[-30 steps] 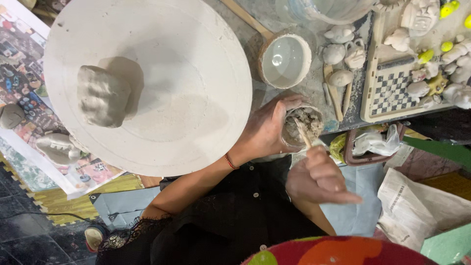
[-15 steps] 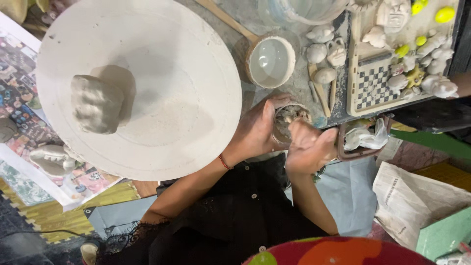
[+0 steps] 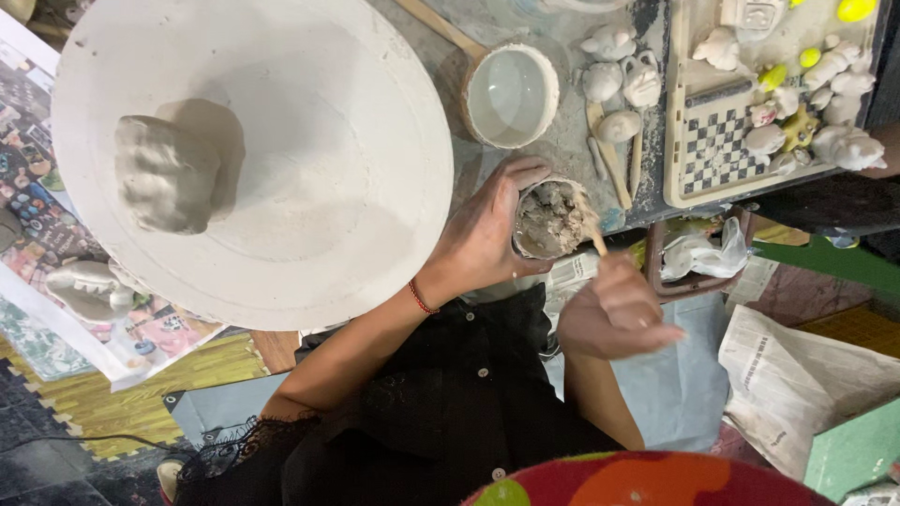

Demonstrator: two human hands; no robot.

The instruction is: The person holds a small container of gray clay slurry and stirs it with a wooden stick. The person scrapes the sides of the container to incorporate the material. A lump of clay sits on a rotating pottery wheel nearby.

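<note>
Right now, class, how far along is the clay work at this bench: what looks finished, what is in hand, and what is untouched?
Done: small pale clay figurines sit beside the white bowl. In hand: the left hand grips a small round cup of wet grey clay, while the right hand works a thin wooden stick into it. Left: the grey clay lump sits unshaped on the large round white wheel.

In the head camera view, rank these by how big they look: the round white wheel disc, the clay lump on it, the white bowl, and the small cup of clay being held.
1. White wheel disc
2. Clay lump
3. White bowl
4. Small cup of clay; close to the bowl in size.
</note>
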